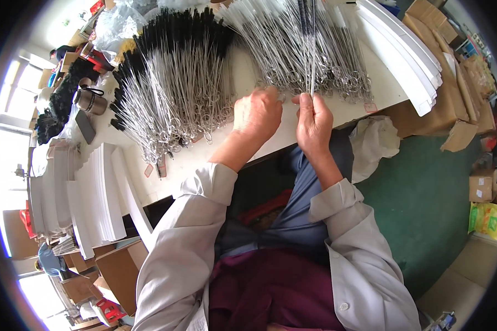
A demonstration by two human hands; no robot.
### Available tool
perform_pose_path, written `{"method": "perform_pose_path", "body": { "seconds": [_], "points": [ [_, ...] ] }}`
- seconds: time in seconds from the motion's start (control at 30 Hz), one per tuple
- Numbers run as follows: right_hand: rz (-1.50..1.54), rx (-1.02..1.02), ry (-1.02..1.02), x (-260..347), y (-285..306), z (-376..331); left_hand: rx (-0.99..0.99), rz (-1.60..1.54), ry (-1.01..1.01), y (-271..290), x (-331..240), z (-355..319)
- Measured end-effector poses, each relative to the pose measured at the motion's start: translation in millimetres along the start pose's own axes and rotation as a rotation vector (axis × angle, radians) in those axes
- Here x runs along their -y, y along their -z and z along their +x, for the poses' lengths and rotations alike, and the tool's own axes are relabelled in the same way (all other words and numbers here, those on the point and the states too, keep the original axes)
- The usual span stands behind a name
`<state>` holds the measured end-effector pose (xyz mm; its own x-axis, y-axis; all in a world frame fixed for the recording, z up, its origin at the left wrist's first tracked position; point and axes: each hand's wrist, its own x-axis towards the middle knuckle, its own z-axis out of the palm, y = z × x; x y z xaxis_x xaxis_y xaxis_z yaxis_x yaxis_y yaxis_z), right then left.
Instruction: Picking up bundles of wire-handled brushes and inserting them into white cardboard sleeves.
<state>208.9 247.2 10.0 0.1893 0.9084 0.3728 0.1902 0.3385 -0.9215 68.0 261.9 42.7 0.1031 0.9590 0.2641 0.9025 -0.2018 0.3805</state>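
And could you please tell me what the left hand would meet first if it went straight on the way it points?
Most likely the pile of pale-tipped wire brushes, at its near edge just ahead of the left hand, though its height above the table is unclear.

Side by side on the workroom table [389, 83], one heap of brushes [176, 83] lies to a worker's left, a second heap [276, 47] to the right. The left hand [258, 114] and right hand [315, 124] are before them, near the front edge. Strips [406, 55] line the table's right end, cardboard boxes [453, 83] just beyond; a flask [90, 101] stands left of the first heap, plastic bags [116, 27] behind.
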Motion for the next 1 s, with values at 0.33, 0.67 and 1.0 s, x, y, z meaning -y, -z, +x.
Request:
{"method": "perform_pose_path", "body": {
  "seconds": [0.33, 0.67, 1.0],
  "points": [
    [-0.006, 0.004, -0.026, 4.5, 4.0, -1.7, 0.029, -0.113, 0.212, 9.8, -4.7, 8.4],
    [-0.010, -0.005, 0.000, 5.4, 3.0, -3.0, 0.109, -0.049, 0.263, 10.0, 7.0, 23.6],
    [-0.024, -0.003, -0.006, 5.8, 3.1, -3.9, 0.060, -0.242, 0.355, 21.4, 14.2, 13.6]
  ]
}}
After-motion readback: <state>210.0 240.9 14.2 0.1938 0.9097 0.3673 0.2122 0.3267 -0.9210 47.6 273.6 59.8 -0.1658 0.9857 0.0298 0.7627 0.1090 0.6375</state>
